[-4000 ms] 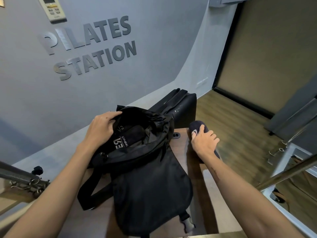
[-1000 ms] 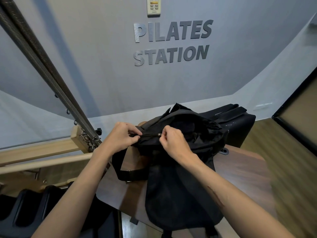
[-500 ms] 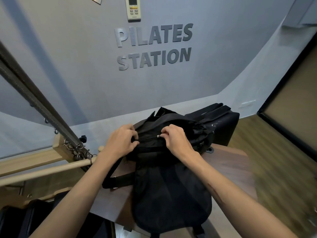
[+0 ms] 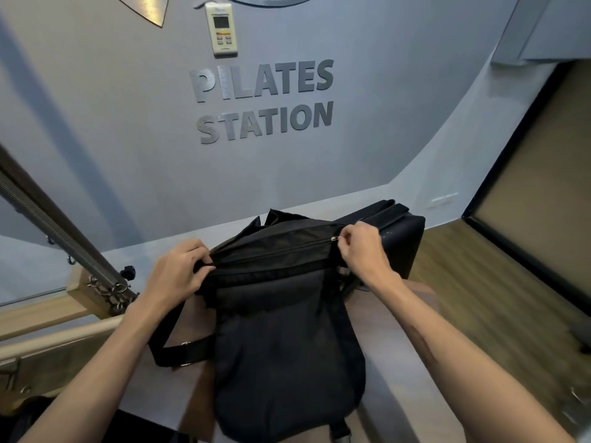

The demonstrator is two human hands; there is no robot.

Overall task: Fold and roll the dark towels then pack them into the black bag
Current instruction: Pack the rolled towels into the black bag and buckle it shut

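Note:
The black bag (image 4: 281, 340) lies on a wooden platform (image 4: 393, 346) in front of me, its top end pointing at the wall. A zipper line runs closed across the bag's top. My left hand (image 4: 179, 273) grips the left end of the bag's top edge. At the right end, my right hand (image 4: 361, 247) pinches the silver zipper pull (image 4: 334, 238). No dark towels show; the bag's inside is hidden.
A black padded box (image 4: 403, 238) stands behind the bag against the grey wall. Metal springs (image 4: 54, 231) and a wooden frame (image 4: 44, 311) run along the left. Wood floor (image 4: 499, 302) lies to the right. A bag strap (image 4: 179, 350) loops out on the left.
My right hand has drawn the zipper pull from the bag's middle to its right end, shutting the top. Four seconds ago the bag was open and my right hand held a rolled dark towel.

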